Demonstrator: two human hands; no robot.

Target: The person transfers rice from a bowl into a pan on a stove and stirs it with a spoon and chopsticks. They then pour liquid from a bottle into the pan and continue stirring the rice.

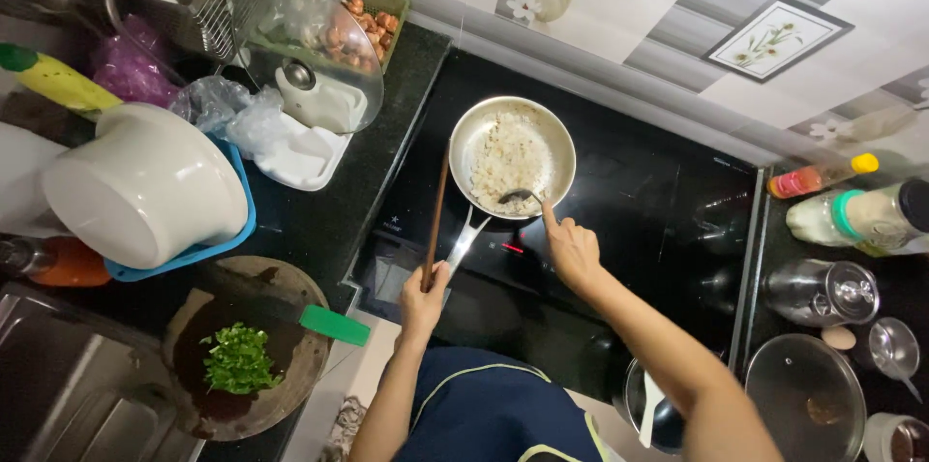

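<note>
Head view, looking straight down: round silver metal frying pan [513, 157] is sitting on the black glass induction cooktop [639, 220], holding a layer of pale rice [508, 160].

Left hand [423, 299] is gripping the pan's long metal handle [464, 241] at its near end, fingers closed around it, and is also clasping long brown wooden chopsticks [434, 220] that are running up past the pan's left rim.

Right hand [571, 249] is holding a dark metal spoon [521, 196] with its bowl resting in the rice at the pan's near edge; index finger extended along the spoon handle, other fingers curled.

Left of the cooktop: round dark wooden chopping board [247, 346] carrying chopped green herbs [238, 358] and a green-handled knife [334, 325].

Right of the cooktop: clear glass lid [805, 399] and bottles [852, 215] are sitting on the counter.
</note>
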